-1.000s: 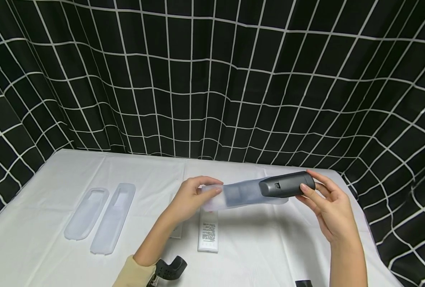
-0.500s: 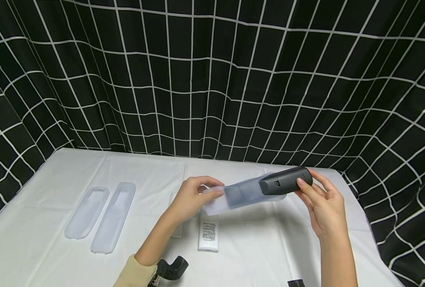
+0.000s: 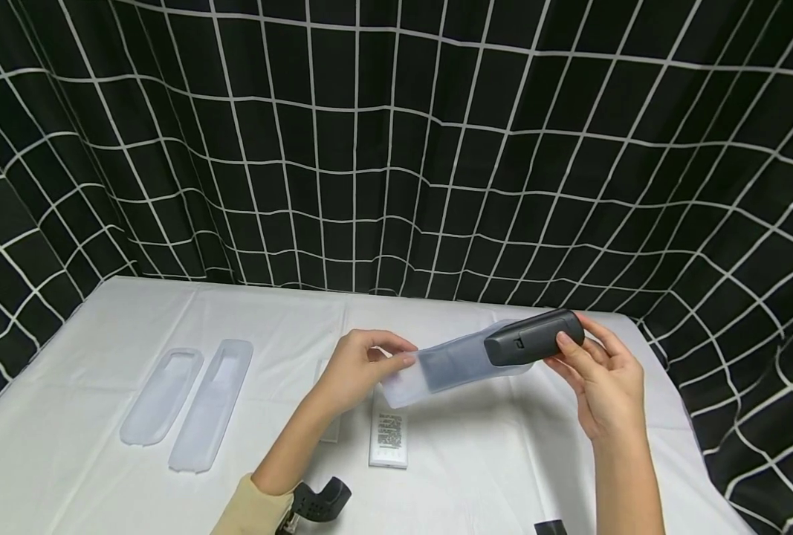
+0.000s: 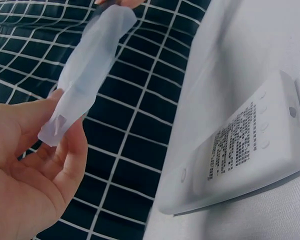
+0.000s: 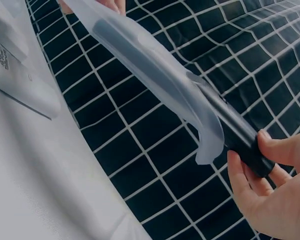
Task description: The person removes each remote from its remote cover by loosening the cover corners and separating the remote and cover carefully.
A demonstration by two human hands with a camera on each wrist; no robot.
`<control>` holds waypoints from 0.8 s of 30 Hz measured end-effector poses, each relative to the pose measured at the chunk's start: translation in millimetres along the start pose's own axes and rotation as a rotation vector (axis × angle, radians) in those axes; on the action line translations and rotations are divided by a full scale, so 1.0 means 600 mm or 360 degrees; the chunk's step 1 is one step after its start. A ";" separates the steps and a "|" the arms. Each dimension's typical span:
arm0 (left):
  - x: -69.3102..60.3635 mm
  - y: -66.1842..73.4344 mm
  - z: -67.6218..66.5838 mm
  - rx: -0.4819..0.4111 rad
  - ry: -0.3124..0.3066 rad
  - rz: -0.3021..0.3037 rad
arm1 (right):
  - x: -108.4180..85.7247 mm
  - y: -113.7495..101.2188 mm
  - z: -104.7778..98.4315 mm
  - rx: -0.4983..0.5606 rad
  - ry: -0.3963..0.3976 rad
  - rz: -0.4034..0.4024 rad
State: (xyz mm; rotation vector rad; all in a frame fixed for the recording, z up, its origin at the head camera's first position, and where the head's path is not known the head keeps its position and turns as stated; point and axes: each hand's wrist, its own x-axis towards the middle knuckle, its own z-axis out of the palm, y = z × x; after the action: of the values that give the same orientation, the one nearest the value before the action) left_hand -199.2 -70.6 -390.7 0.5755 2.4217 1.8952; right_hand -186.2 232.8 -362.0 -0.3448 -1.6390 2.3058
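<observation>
A black remote control is partly inside a translucent silicone sleeve, both held above the table and sloping up to the right. My left hand pinches the sleeve's left end between thumb and fingers. Around the remote's uncovered right end, my right hand grips with thumb and fingers. The covered part shows as a dark shape through the sleeve in the right wrist view. Below the left hand's fingers lies a white remote control, its printed label facing up and its far end hidden by the sleeve.
Two translucent sleeves, a shorter one and a longer one, lie side by side on the left of the white-covered table. Another pale item is mostly hidden under the left forearm. A black gridded curtain surrounds the table's back and sides.
The remote's right end and my right hand have shifted slightly left and up, tilting the remote more. The sleeve's left end has dropped a little. My left hand keeps its hold.
</observation>
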 end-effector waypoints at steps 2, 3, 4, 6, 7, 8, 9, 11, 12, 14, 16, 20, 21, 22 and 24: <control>0.000 0.000 0.000 0.0004 0.0000 0.0002 | 0.000 -0.001 0.001 -0.0007 0.0023 -0.0004; 0.000 0.000 0.000 0.0007 -0.0003 0.0003 | 0.000 -0.001 0.002 -0.0010 0.0034 -0.0005; 0.000 0.000 0.000 0.0006 -0.0006 0.0003 | 0.000 -0.002 0.002 -0.0012 0.0044 -0.0005; 0.000 0.001 -0.001 0.0003 -0.0014 0.0003 | 0.000 -0.003 0.001 -0.0015 0.0059 -0.0005; 0.000 0.001 -0.001 0.0002 -0.0016 0.0000 | 0.000 -0.003 0.001 -0.0014 0.0065 -0.0006; 0.001 0.001 -0.002 -0.0002 -0.0017 0.0000 | 0.000 -0.004 0.001 -0.0008 0.0068 -0.0006; 0.000 0.001 -0.002 -0.0006 -0.0019 -0.0001 | 0.000 -0.004 0.000 -0.0006 0.0070 -0.0004; 0.000 0.002 -0.003 -0.0011 -0.0020 -0.0003 | 0.001 -0.005 -0.001 0.0010 0.0075 -0.0002; 0.000 0.002 -0.004 -0.0015 -0.0020 -0.0006 | 0.001 -0.005 -0.001 0.0025 0.0079 0.0002; 0.000 0.002 -0.004 -0.0018 -0.0021 -0.0007 | 0.001 -0.006 -0.002 0.0036 0.0090 0.0008; 0.000 0.003 -0.005 -0.0017 -0.0022 -0.0016 | 0.001 -0.006 -0.003 0.0039 0.0100 0.0010; 0.001 0.002 -0.006 -0.0014 -0.0019 -0.0031 | 0.001 -0.006 -0.004 0.0014 0.0110 0.0008; 0.001 0.002 -0.006 -0.0014 -0.0018 -0.0034 | 0.001 -0.006 -0.004 0.0020 0.0111 0.0010; 0.000 0.002 -0.006 -0.0014 -0.0017 -0.0034 | 0.002 -0.007 -0.005 0.0024 0.0112 0.0011; 0.000 0.002 -0.006 -0.0016 -0.0019 -0.0031 | 0.002 -0.007 -0.005 0.0033 0.0113 0.0014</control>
State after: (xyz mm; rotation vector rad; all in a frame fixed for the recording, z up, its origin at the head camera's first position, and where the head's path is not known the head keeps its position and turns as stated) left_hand -199.7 -73.9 -388.6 0.5594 2.3999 1.8902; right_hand -185.5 237.4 -359.1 -0.4251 -1.5820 2.2875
